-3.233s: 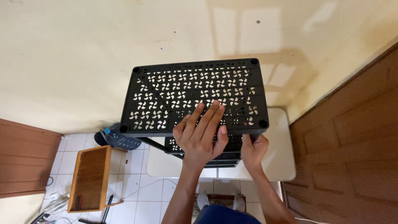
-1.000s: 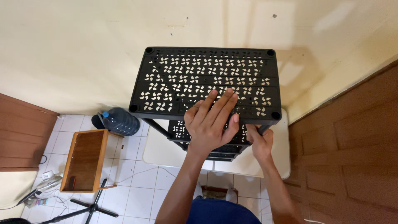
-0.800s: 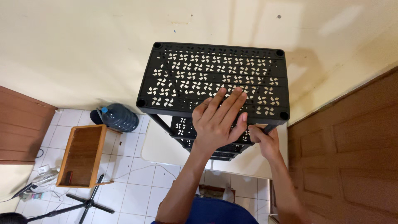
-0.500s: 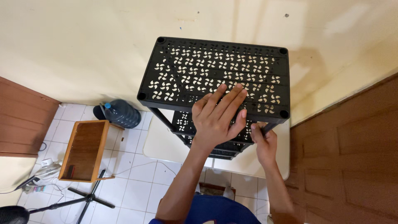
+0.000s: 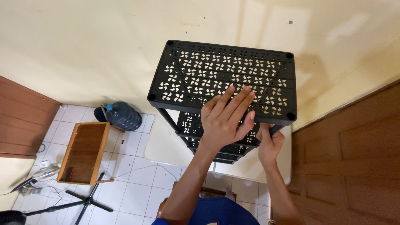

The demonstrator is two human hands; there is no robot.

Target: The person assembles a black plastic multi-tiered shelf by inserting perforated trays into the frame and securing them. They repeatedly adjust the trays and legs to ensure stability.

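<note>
While the left hand (image 5: 227,118) lies flat on the black shelf rack (image 5: 196,75), the right hand's (image 5: 270,141) grip wraps its corner post (image 5: 276,130).

1. Shelf rack (image 5: 208,75): black, pierced with pale pinwheel cut-outs;
2. Water jug (image 5: 123,116), at 9 o'clock from it: dark blue, lighter blue cap;
3. Wooden box (image 5: 83,152), at 8 o'clock: orange-brown;
4. Floor tiles (image 5: 133,196): white.
</note>
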